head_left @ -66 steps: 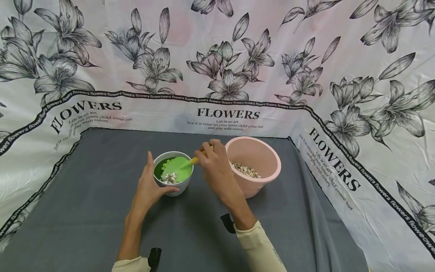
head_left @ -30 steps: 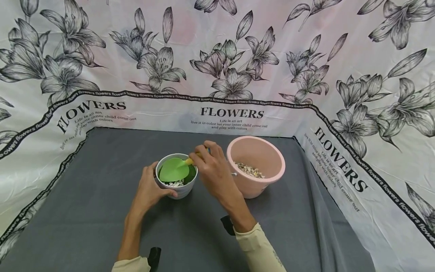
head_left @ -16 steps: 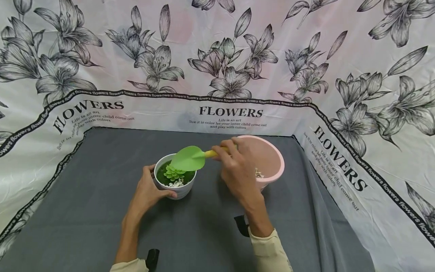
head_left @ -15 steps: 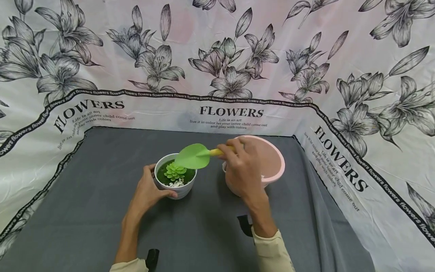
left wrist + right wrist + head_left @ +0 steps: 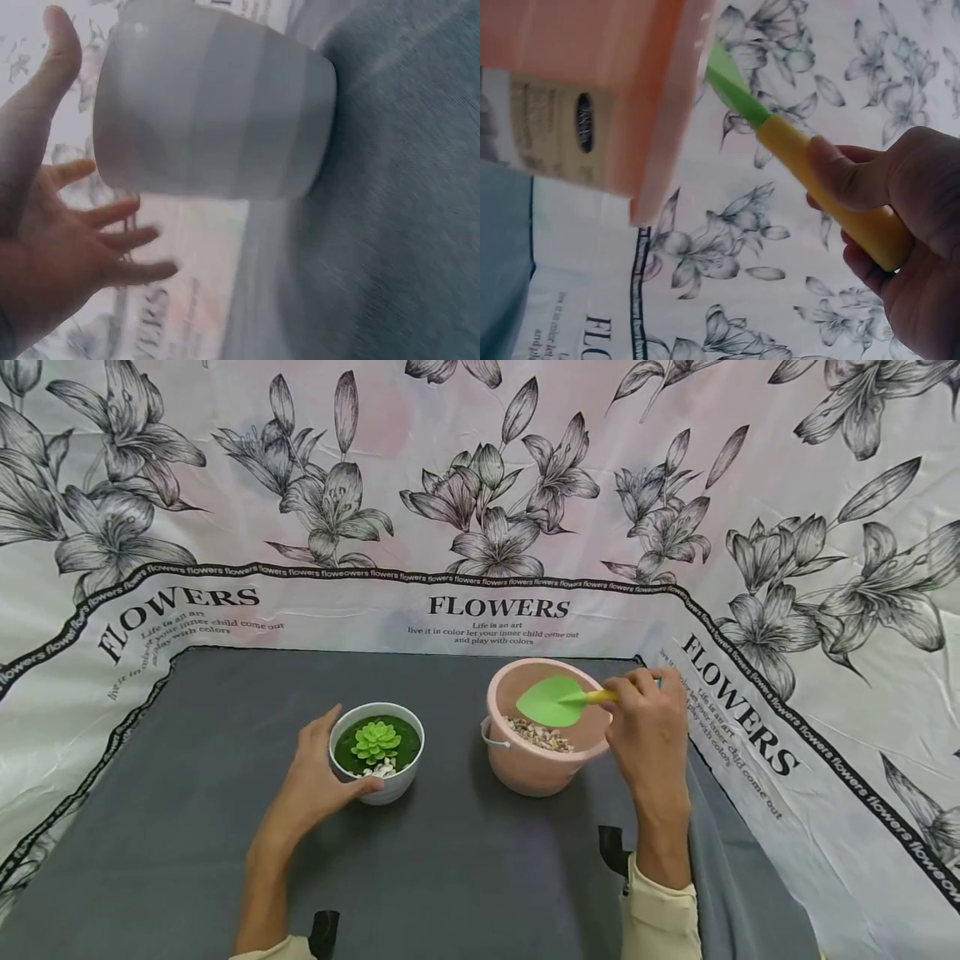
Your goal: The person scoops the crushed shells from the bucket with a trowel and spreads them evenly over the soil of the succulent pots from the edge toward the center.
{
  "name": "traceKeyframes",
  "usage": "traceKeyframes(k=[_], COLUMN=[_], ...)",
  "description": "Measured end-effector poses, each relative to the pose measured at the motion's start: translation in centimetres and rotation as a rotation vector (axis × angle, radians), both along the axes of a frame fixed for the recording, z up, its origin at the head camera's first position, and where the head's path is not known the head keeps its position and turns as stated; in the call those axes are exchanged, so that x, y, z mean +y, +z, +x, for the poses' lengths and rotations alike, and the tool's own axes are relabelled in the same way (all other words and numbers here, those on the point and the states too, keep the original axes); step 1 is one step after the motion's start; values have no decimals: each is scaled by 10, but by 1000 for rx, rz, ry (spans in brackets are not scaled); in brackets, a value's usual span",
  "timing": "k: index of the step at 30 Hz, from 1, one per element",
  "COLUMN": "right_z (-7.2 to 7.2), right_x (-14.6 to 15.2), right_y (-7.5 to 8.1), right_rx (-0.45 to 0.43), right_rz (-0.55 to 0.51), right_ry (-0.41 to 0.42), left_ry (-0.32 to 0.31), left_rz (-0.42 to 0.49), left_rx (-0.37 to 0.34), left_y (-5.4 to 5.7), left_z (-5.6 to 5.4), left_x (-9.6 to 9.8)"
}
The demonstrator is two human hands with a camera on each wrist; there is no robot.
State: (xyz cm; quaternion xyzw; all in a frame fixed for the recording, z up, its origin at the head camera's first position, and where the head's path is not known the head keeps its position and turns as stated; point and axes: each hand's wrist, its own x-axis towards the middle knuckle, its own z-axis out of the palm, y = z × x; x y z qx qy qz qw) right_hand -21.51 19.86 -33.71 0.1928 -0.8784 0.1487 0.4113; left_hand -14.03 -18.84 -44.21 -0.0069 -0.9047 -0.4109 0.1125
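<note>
Head view: right hand [image 5: 648, 735] grips a trowel [image 5: 551, 702] — blade above the pink bucket [image 5: 531, 773] of pebbles [image 5: 536, 735], near the worktop's [image 5: 465, 868] far right corner — while the left hand [image 5: 309, 787], spread, is beside a white pot [image 5: 396, 787] with a plant [image 5: 377, 741], towards the far edge.

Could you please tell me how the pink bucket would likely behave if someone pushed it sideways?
The bucket narrows toward its base, so a high push could tip it. The pebbles inside probably add some steadying weight low down. The cloth beneath, creased at right, might bunch up.
</note>
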Motion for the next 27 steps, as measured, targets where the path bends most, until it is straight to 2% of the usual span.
traceKeyframes(k=[4, 7, 9, 12, 18, 22, 25, 27], right_z=[-9, -16, -20, -24, -30, -34, -38, -39], right_x=[6, 6, 5, 2, -1, -6, -10, -13], right_y=[-11, -19, -24, -30, -36, -33, -34, -39], right_rx=[-34, -80, -126, -190, -334, -393, -409, -448], right_rz=[100, 163, 179, 184, 179, 244, 274, 243], right_ry=[-78, -117, -132, -154, -219, -202, -170, -147], left_ry=[13, -34, -73, -138, -263, -248, -198, -184], left_rz=[-105, -135, -145, -147, -82, -79, -87, -69], left_rx=[186, 313, 365, 369, 287, 313, 340, 331], left_y=[11, 17, 20, 25, 26, 20, 14, 12], left_z=[-8, -16, -21, -28, -45, -52, -51, -47], left_x=[27, 53, 72, 103, 157, 171, 172, 172])
